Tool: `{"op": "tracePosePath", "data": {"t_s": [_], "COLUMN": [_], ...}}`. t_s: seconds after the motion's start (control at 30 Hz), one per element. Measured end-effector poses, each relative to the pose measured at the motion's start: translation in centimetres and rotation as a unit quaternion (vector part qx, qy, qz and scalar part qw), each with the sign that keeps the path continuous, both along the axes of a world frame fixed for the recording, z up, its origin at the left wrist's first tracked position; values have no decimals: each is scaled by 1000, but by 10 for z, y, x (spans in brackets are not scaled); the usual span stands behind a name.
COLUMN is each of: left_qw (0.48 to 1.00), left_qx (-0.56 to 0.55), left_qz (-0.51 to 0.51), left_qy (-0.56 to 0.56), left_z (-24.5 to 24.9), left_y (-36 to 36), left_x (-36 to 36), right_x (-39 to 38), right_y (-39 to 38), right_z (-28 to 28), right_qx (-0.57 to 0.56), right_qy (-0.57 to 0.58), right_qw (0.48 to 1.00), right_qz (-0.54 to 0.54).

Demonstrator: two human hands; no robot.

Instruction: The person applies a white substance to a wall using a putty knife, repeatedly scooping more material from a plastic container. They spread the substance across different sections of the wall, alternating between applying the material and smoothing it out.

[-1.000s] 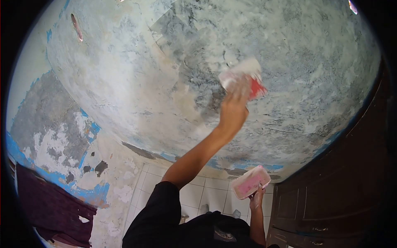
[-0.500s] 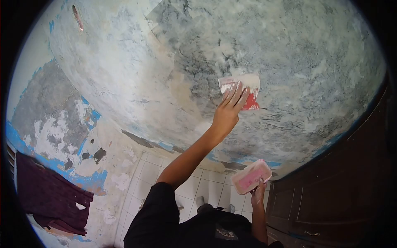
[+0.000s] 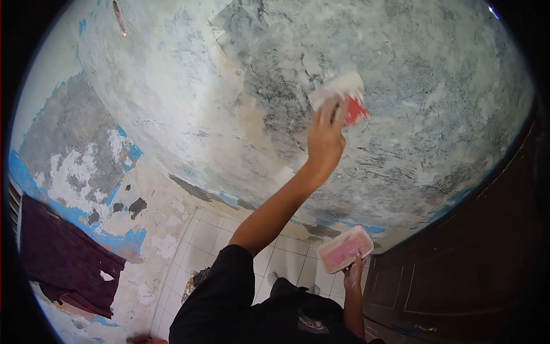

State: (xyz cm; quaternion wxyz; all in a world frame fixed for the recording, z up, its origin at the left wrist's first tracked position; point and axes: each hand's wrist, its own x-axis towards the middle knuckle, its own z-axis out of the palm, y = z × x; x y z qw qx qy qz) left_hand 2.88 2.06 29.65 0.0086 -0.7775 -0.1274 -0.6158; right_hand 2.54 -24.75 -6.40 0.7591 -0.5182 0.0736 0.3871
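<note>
My left hand (image 3: 327,137) is raised against the patchy grey-white wall (image 3: 401,69), its fingers pressed over a broad scraper (image 3: 356,111) with a red part and a pale, white-smeared blade. The blade lies at the wall, slightly blurred; my thumb is hidden. Lower right, my right hand (image 3: 354,272) grips the near edge of a rectangular tub (image 3: 345,250) with pink material inside. The tub is held over the floor near the foot of the wall, tilted, its opening facing me.
At the left, a dark purple cloth (image 3: 69,258) hangs by a wall with peeling blue paint (image 3: 129,243). White floor tiles (image 3: 286,265) lie below. Dark brown panelled furniture or a door (image 3: 435,275) stands at the right. A crumpled object (image 3: 192,285) lies by my left arm.
My left hand and the scraper have moved up and slightly right along the wall, and the scraper has turned. The tub in my right hand appears slightly lower and further left.
</note>
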Motion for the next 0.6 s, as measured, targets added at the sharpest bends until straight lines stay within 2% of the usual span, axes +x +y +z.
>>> {"op": "tracePosePath", "data": {"t_s": [0.13, 0.27, 0.37, 0.5, 0.6], "left_qw": [989, 995, 981, 976, 978], "left_qx": [-69, 99, 164, 160, 83], "left_qz": [-108, 13, 73, 50, -14], "left_qy": [78, 3, 78, 137, 190], "left_z": [-6, 26, 31, -23, -55], "left_y": [-2, 40, 81, 84, 65], "left_x": [-32, -57, -47, -36, -58], "right_x": [-1, 8, 3, -1, -14], "right_y": [-4, -6, -3, 5, 7], "right_z": [8, 9, 7, -4, 7], "right_qx": [6, -21, -21, -11, -3], "right_qy": [-18, -6, -11, -11, -6], "right_qw": [1000, 1000, 1000, 1000, 1000], "right_qz": [-6, 4, -10, 10, 23]}}
